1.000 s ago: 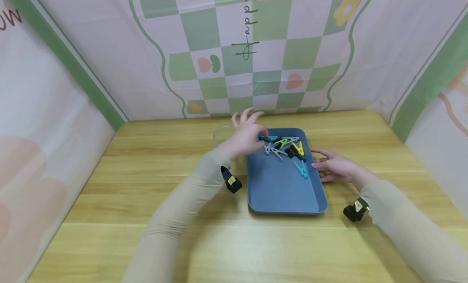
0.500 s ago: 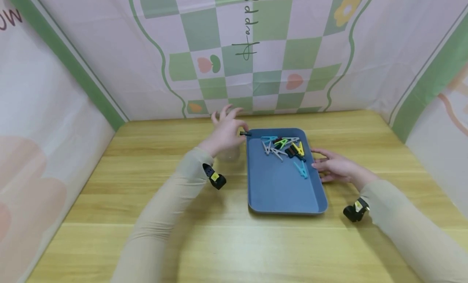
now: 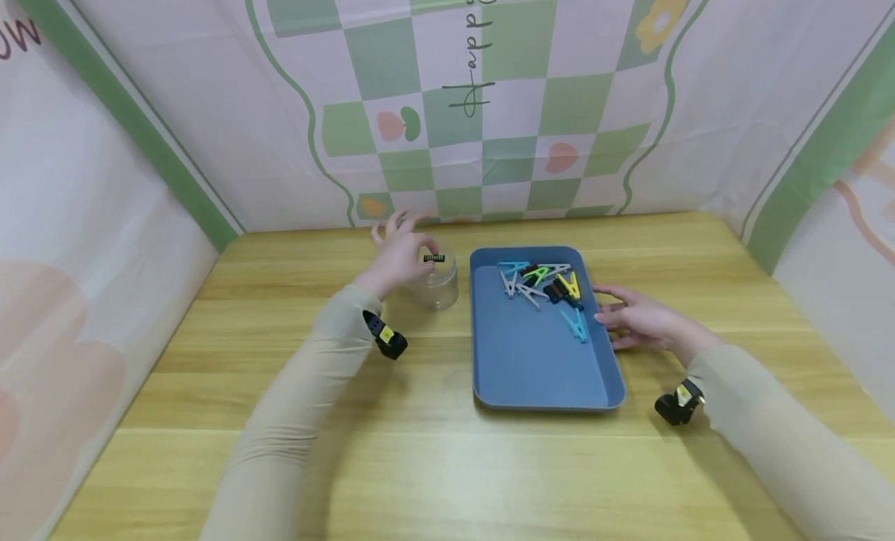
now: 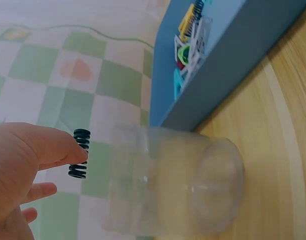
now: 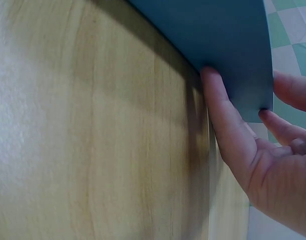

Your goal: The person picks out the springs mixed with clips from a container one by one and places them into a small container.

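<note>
Pinching dk spring (image 4: pixel 80 137), L hand (image 3: pixel 398 258), over jar (image 3: pixel 441 290)

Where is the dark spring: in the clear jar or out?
Out: the left hand pinches the spring; the left wrist view shows it apart from the jar.

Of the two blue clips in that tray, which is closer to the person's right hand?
The blue clip at the right side of the tray, near the right hand; the other blue clip lies near the far end.
</note>
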### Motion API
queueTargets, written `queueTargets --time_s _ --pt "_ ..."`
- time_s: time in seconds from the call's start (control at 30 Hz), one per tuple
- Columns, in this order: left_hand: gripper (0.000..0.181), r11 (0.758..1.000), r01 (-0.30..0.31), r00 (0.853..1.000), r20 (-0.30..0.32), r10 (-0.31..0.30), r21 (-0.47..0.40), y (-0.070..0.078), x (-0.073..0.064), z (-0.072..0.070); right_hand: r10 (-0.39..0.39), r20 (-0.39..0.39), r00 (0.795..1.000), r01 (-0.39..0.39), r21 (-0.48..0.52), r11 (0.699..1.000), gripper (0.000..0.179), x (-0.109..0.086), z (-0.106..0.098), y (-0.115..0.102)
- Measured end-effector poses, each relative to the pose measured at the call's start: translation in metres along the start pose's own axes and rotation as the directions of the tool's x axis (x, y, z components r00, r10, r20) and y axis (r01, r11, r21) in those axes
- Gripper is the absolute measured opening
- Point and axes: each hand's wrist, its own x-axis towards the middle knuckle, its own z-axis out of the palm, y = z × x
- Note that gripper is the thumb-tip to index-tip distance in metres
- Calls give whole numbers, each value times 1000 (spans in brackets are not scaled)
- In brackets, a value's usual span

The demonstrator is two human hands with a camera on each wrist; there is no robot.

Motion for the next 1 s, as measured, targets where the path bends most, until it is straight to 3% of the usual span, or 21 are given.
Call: queueTargets --time_s 0.33,1.0 --pt "17 999 35 999 24 -35 21 -13 -1 4 2 -6 1000 -2 -12 1000 77 -1 1 -1" --pt "19 999 33 998 47 -33 6 -17 -3 6 -8 9 1000 8 -17 1000 77 -1 0 0"
